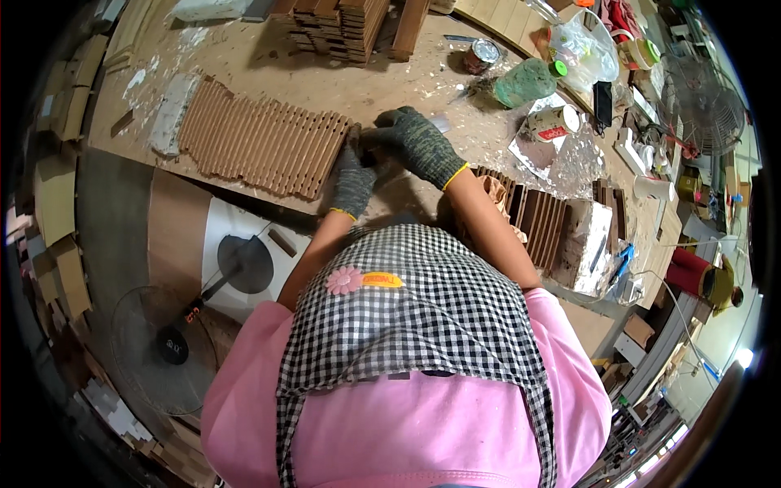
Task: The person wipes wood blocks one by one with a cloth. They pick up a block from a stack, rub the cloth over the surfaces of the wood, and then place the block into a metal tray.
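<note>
Both my hands wear dark grey knitted gloves with yellow cuffs and are close together at the bench's near edge. My left hand [355, 180] is closed around what looks like a dark wooden slat, beside the right end of a row of brown slats [264, 142]. The slats lie side by side with uneven ends. My right hand [416, 145] reaches in from the right with curled fingers, almost touching the left fingertips. Whatever its fingers hold is hidden. A pale flat blade-like piece [440, 122] shows just beyond the right hand.
A white-smeared block [172, 114] stands at the row's left end. Stacked boards [338, 28] lie at the back. A can [482, 56], green bottle [525, 84] and paper cup [555, 123] stand right. More slats [538, 218] lie by my right forearm; a fan [167, 346] stands lower left.
</note>
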A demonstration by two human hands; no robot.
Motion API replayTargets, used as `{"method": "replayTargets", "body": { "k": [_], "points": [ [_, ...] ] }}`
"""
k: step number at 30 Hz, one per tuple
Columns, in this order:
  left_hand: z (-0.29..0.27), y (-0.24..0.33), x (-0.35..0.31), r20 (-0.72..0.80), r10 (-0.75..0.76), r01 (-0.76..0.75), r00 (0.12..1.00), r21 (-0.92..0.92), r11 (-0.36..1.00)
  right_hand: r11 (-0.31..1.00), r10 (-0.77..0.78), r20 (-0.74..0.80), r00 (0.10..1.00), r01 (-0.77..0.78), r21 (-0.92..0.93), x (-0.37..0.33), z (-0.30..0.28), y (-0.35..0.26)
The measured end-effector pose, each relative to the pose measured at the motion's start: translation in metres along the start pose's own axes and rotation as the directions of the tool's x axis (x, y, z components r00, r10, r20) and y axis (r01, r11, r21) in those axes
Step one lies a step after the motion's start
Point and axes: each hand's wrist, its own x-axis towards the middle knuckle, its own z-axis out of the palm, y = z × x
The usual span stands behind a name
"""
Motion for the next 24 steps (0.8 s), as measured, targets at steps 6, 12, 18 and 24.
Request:
{"method": "replayTargets", "body": {
  "k": [6,12,18,24],
  "points": [
    [-0.009,-0.038,0.022,0.004,-0.350,0.277,0.937,-0.621,0.733,0.966,-0.079,0.168,0.983,0.117,-0.231,0.004,0.009,-0.002],
    [-0.013,-0.045,0.024,0.212,-0.236,0.287,0.948,-0.256,0.923,0.967,-0.102,0.092,0.990,0.121,-0.224,0.006,0.012,-0.003],
    [0.006,-0.004,0.013,0.013,-0.469,0.299,0.883,-0.786,0.541,0.975,-0.059,0.054,0.997,0.069,-0.210,0.006,0.015,-0.001],
    [0.013,0.013,-0.001,-0.035,-0.449,0.323,0.893,-0.646,0.692,0.983,-0.035,0.109,0.993,0.054,-0.173,0.004,0.024,0.010]
  ]
}}
